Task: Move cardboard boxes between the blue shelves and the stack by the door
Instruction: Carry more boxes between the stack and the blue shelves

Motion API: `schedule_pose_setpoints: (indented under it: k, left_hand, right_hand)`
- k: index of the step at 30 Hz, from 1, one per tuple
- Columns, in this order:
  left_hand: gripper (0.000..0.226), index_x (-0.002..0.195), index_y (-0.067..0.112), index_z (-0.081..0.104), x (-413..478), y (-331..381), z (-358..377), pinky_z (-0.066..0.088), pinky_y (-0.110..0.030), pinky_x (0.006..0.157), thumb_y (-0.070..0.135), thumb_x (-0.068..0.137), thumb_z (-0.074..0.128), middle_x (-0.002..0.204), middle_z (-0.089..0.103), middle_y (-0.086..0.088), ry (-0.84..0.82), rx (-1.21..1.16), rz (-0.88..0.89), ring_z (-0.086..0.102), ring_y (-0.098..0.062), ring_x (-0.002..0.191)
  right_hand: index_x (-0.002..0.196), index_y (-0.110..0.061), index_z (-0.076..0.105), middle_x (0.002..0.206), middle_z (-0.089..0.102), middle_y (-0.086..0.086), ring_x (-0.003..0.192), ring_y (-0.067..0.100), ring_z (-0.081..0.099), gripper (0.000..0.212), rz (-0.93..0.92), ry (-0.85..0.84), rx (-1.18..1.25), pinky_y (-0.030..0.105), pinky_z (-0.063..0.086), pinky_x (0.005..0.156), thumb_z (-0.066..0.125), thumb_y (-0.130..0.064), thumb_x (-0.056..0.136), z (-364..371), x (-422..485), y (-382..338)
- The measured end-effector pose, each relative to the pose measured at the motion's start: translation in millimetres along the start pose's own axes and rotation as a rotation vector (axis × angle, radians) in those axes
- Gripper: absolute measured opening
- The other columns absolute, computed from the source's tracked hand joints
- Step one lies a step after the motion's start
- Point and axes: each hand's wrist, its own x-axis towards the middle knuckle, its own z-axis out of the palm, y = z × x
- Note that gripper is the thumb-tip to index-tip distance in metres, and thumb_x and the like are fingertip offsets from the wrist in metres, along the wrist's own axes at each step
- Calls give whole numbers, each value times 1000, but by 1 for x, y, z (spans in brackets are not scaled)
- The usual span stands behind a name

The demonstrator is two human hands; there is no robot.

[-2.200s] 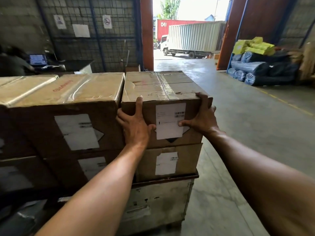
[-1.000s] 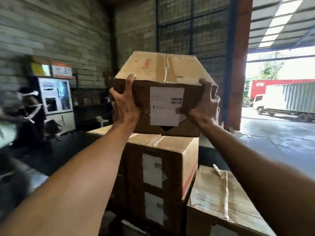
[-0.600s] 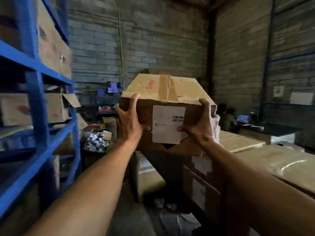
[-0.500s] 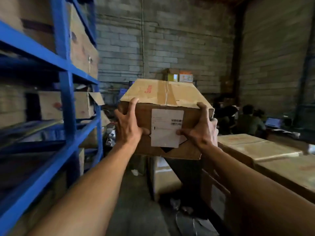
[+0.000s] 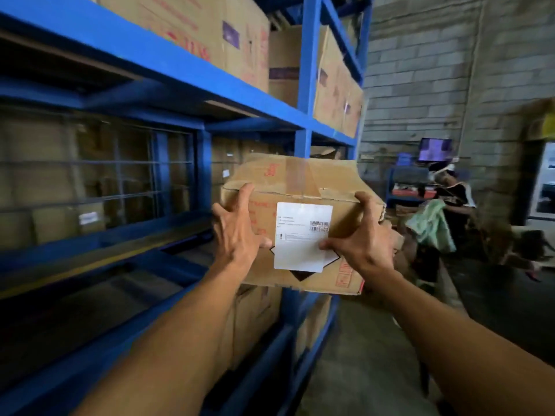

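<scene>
Blue shelves [image 5: 168,70] fill 9 to 12 o'clock, with cartons [image 5: 192,28] on the upper tier. At centre the box [image 5: 303,181] is held in the air in front of the post [image 5: 307,85], resting on no shelf. The left hand [image 5: 237,232] grips its 9 o'clock corner and the right hand [image 5: 363,238] its 3 o'clock corner, fingers hooked over the top edge. Likely risks are the box clipping the post on the way in, or the crumpled right corner giving so the grip slips.
</scene>
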Motion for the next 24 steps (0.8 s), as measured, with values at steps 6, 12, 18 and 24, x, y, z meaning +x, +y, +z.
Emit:
schedule_pose_setpoints:
  k: [6, 12, 18, 24]
  left_hand:
    - [109, 133, 54, 17, 34, -41, -27, 46, -50, 77, 18, 60, 90, 131, 26, -17, 112, 145, -54, 43, -43, 114]
    - [114, 138, 52, 16, 101, -87, -19, 46, -52, 87, 18, 60, 90, 134, 31, -19, 221, 210, -94, 43, -43, 118]
    - [118, 137, 50, 14, 193, -137, 1, 50, -51, 87, 25, 52, 93, 139, 33, -19, 323, 298, -129, 49, -41, 115]
    - [110, 142, 31, 30, 258, -181, 20, 46, -52, 96, 37, 50, 90, 142, 41, -13, 340, 448, -165, 47, -37, 122]
  right_hand:
    - [135, -55, 21, 130, 39, 15, 118, 43, 45, 109, -53, -131, 145, 54, 41, 96, 93, -37, 55, 63, 28, -25]
    - [133, -55, 19, 129, 37, 15, 116, 44, 44, 108, -144, -224, 206, 55, 41, 95, 93, -37, 56, 144, 88, -49]
    - [131, -54, 23, 128, 39, 14, 118, 46, 46, 106, -208, -272, 247, 60, 44, 94, 94, -34, 55, 232, 160, -76]
    - [131, -53, 22, 115, 36, 6, 115, 45, 46, 107, -277, -367, 276, 57, 46, 91, 94, -38, 53, 307, 220, -86]
